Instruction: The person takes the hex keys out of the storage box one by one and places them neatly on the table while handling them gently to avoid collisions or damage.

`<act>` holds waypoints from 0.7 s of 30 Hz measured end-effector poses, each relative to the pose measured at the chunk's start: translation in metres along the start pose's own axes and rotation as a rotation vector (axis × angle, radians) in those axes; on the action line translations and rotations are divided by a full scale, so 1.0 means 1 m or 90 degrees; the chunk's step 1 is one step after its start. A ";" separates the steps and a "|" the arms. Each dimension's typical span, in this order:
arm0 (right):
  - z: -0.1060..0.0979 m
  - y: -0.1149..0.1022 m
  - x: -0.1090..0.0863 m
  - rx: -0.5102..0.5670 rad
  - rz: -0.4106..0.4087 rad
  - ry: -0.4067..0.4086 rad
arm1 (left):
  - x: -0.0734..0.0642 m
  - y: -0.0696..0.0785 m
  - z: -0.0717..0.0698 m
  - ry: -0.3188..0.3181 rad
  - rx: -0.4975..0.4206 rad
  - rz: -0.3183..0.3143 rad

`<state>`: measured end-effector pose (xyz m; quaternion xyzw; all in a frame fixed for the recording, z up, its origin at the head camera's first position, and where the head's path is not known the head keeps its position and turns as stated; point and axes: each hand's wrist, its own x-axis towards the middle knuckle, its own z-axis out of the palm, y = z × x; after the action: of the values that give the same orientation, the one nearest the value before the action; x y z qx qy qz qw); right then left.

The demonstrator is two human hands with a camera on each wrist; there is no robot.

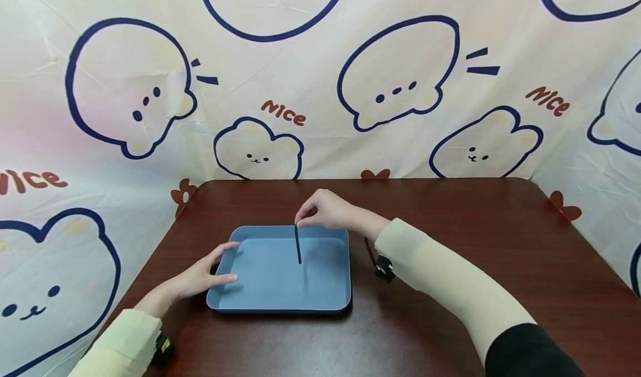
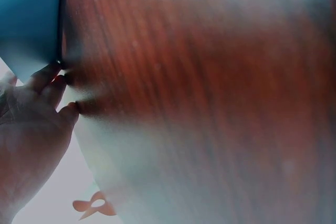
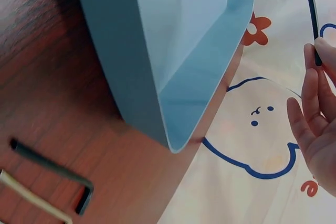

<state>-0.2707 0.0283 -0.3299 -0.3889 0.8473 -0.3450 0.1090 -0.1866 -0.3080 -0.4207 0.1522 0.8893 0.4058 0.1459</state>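
Note:
Above the light blue tray (image 1: 270,285), my right hand (image 1: 325,210) pinches a thin black hex key (image 1: 298,246) between thumb and fingertips. It hangs nearly upright; its upper end is covered by the fingers, so any bend there is hidden. In the right wrist view the fingers (image 3: 311,85) not pinching are loosely bent. My left hand (image 1: 207,271) holds the tray's left rim, thumb and index finger reaching over the edge. In the left wrist view its other fingertips (image 2: 71,109) rest outside the tray, by the table top.
Right of the tray, a black L-shaped hex key (image 3: 52,166) lies on the dark brown table (image 1: 430,332), beside a beige L-shaped one (image 3: 34,195). A cloth with bear drawings (image 1: 325,149) hangs behind the table and along its sides.

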 end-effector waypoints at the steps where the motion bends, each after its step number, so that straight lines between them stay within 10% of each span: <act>1: -0.002 0.001 -0.002 -0.001 0.002 0.003 | 0.000 0.000 0.000 0.000 0.001 0.001; 21: -0.039 0.039 -0.042 0.000 0.059 0.039 | 0.000 0.001 0.001 -0.001 -0.005 0.006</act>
<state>-0.2830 0.0963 -0.3309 -0.3387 0.8673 -0.3512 0.0985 -0.1857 -0.3071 -0.4203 0.1561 0.8867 0.4102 0.1454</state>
